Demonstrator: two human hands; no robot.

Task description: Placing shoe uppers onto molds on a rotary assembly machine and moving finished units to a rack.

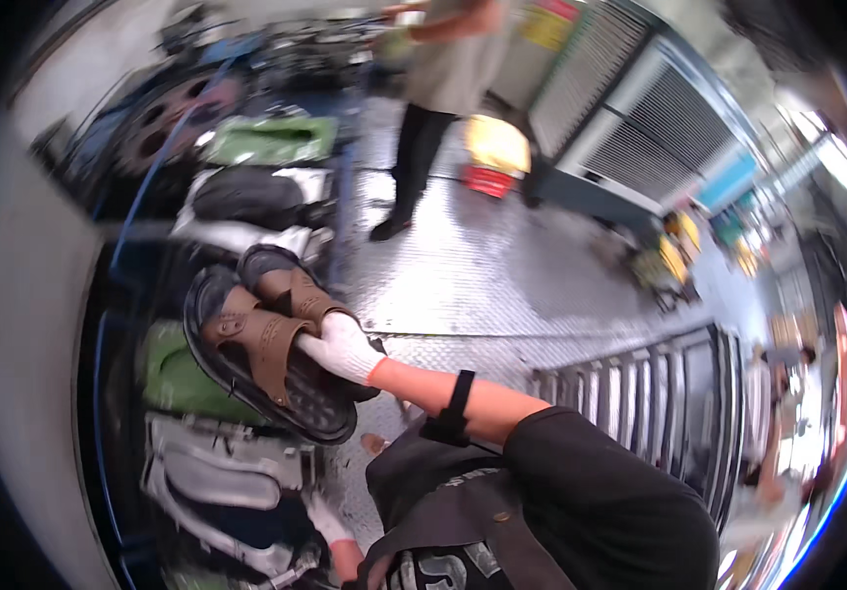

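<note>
My right hand (343, 349), in a white knit glove with an orange cuff, is closed on a pair of sandals. The nearer sandal (271, 359) has a broad brown strap and a black footbed. Partly behind it lies the other sandal (291, 280), in the same brown and black. Lower down, my left hand (327, 519), also gloved in white, is beside the right edge of an open metal shoe mould (222, 482). Its fingers are small and blurred, and I cannot make out whether they grip anything.
More moulds line the left side, including a green one (271, 141) and a dark one (246, 197). A person (433, 98) stands by the machines. A yellow-topped red stool (495, 147), a large vented unit (655, 118) and a metal rack (640, 403) stand to the right.
</note>
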